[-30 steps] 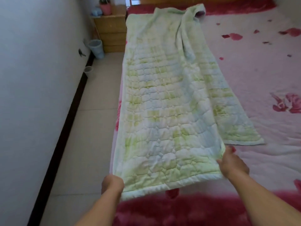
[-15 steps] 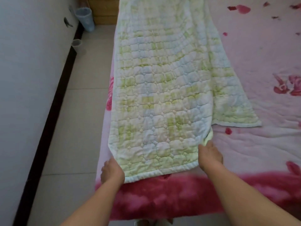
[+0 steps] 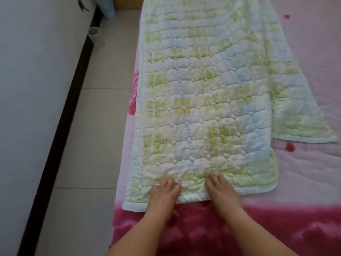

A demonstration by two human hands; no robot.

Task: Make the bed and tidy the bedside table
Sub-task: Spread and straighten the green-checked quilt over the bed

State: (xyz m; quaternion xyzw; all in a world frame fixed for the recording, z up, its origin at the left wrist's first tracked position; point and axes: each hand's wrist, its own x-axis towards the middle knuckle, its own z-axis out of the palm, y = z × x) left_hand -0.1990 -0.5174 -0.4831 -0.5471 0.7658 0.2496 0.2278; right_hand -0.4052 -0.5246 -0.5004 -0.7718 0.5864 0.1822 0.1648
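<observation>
**Quilt** (image 3: 203,108): green-and-white, quilted, folded lengthwise. It lay on the left side of the bed (image 3: 304,172), its long axis running from near to far. The left edge followed the mattress edge. The near short hem sat just above the red border of the sheet. A lower layer stuck out to the right, misaligned with the top layer.

**Left hand** (image 3: 162,194): rested on the near hem, left of its middle. Fingers were extended and spread flat on the fabric, gripping nothing visible.

**Right hand** (image 3: 221,191): rested on the same hem, just beside the left hand. Fingers were likewise flat and spread. The frame was too blurred to show whether either thumb hooked under the hem.

**Bearing for the next move**: the quilt's whole length lay ahead of both hands. Each was equally close to the hem, so a far-to-near fold or a smoothing stroke looked likely.

**Floor items**: a bin (image 3: 108,8) and a cup (image 3: 95,36) stood at the far left by the wall.
</observation>
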